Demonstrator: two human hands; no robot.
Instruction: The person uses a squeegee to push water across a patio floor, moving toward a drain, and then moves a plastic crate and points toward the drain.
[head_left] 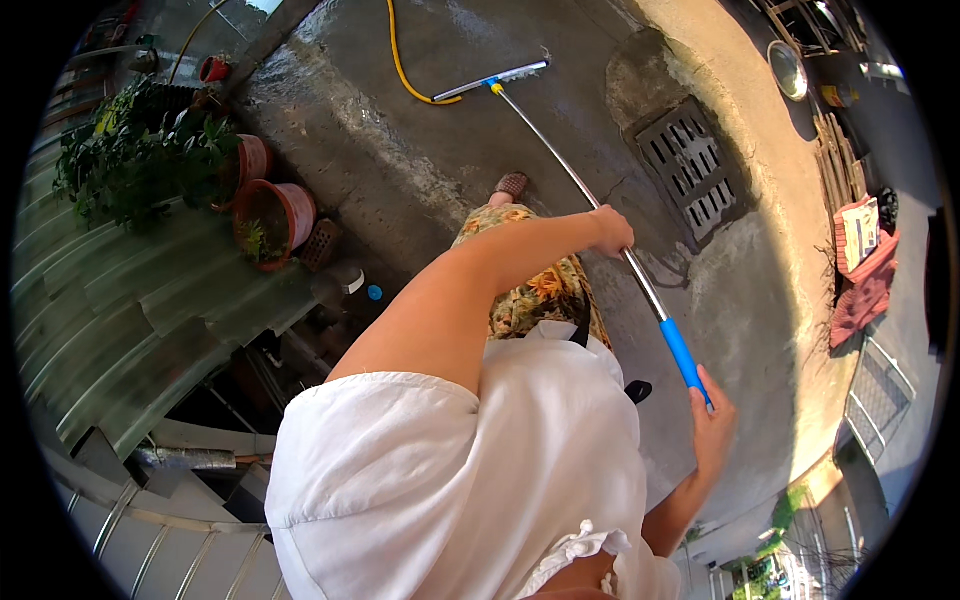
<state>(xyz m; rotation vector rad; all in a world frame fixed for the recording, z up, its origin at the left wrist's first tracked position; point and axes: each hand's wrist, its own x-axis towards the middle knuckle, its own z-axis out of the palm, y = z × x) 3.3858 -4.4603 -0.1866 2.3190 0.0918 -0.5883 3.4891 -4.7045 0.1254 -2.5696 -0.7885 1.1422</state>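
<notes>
A long-handled floor squeegee (pixel 560 140) slants across the ground in front of me, with a silver pole and a blue grip. Its wide blade (pixel 520 72) rests on the wet concrete at the far end, joined to the pole by a blue and yellow piece. My left hand (pixel 612 232) reaches over my body and is wrapped round the middle of the metal pole. Lower down, my right hand (pixel 712 415) closes on the end of the blue grip (pixel 682 352). Touching or very near the blade's left end is a yellow hose (pixel 397 55).
A slotted drain grate (pixel 692 170) is set in the floor right of the pole. Potted plants (pixel 145 150) and a terracotta-coloured pot (pixel 298 215) stand at left beside corrugated roofing (pixel 130 310). At right, a red cloth (pixel 868 290) hangs near stacked wood (pixel 838 160).
</notes>
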